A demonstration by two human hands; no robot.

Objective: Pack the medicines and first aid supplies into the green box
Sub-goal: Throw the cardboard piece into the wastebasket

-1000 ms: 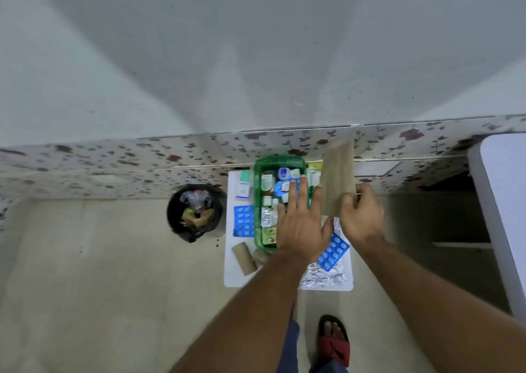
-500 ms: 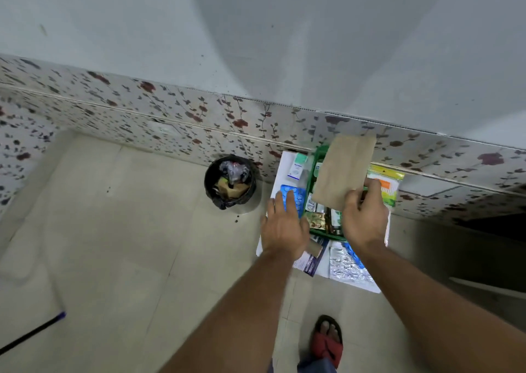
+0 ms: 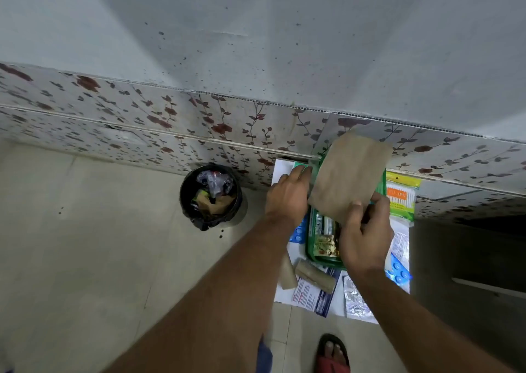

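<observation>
right grip: right hand (image 3: pixel 365 236) pinches the lower edge of a brown paper packet (image 3: pixel 348 177), thumb on top, fingers closed on it
left grip: left hand (image 3: pixel 289 194) reaches to a small green-and-white carton (image 3: pixel 299 170) beside the box; fingers curl around it, but a firm hold cannot be told
brown paper packet: held tilted above the far end of the green box, hiding most of its inside
green box: green box (image 3: pixel 327 261) sits on a white sheet (image 3: pixel 283 294) on the floor, against the flowered wall tiles; strips and sachets lie inside
loose supplies: cotton bud pack (image 3: pixel 400 196) right of the box; two brown rolls (image 3: pixel 313 276), leaflet (image 3: pixel 311 295), foil strip (image 3: pixel 354 301) and blue blister strip (image 3: pixel 400 273) at its near end
bin: black bin (image 3: pixel 212 196) stands left, apart from the sheet
</observation>
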